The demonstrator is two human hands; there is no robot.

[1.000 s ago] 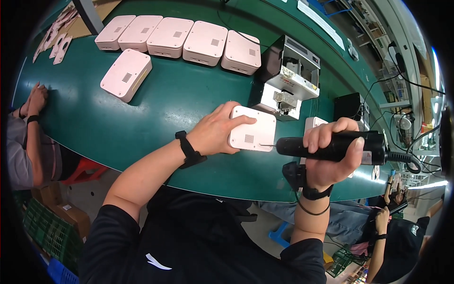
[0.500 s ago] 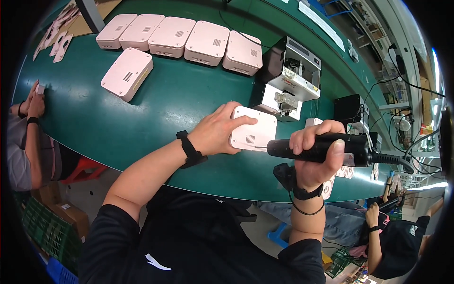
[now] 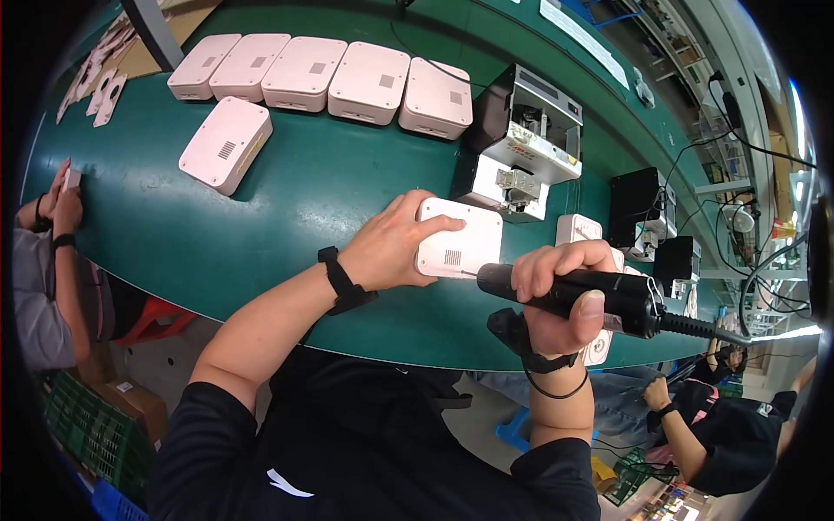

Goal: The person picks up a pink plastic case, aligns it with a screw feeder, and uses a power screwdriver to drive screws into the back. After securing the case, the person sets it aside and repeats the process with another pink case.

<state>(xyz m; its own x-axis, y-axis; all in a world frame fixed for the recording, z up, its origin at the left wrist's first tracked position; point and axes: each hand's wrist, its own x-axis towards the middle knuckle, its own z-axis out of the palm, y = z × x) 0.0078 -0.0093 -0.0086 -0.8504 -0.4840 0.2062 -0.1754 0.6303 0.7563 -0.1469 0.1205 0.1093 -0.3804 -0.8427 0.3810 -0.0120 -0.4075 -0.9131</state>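
On the green workbench my left hand (image 3: 391,241) grips a white square plastic case (image 3: 465,227) by its left side. The thumb and fingers wrap its edges, and one finger lies across its top. My right hand (image 3: 560,291) is closed round a black corded electric screwdriver (image 3: 599,300), held nearly level. Its thin bit points left to the near edge of the case, by the lower corner beside the vent slots. Whether the bit sits in a screw is too small to tell.
Several similar white cases (image 3: 369,82) line the back, and another white case (image 3: 228,145) lies in front of them. A black and silver screw feeder (image 3: 521,148) stands just beyond my hands. More white parts (image 3: 580,230) lie right. Co-workers' hands (image 3: 65,198) show at left and right.
The screwdriver's rear end has dropped slightly and my right hand has shifted a little left. My left hand still holds the case in nearly the same place.
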